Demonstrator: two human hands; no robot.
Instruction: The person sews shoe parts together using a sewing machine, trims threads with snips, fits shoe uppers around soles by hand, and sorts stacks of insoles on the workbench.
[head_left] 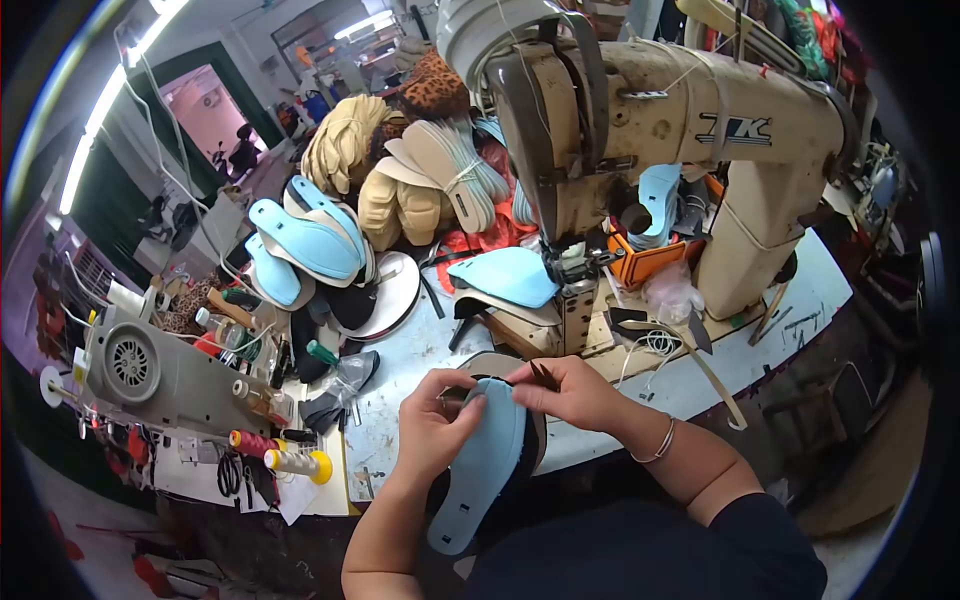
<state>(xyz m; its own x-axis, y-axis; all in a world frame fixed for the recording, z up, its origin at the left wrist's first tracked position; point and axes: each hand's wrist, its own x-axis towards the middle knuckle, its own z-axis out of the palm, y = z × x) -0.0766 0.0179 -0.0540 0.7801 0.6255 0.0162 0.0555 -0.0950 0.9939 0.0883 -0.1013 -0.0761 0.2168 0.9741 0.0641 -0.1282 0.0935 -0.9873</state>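
A light-blue shoe insole with small slots near its narrow end lies tilted in front of my body. My left hand is closed on its upper left edge, thumb on the blue face. My right hand pinches the upper right edge between thumb and fingers. A dark pointed piece sticks out by the right fingers; I cannot make out what it is. Behind the blue insole shows a grey-beige sole layer with a dark edge. Another blue insole rests beneath the sewing head.
A large post-bed sewing machine stands ahead right. Stacked blue insoles and bundled beige soles lie at the back left. Thread cones, a grey motor housing and black scissors are to the left. An orange box sits behind the post.
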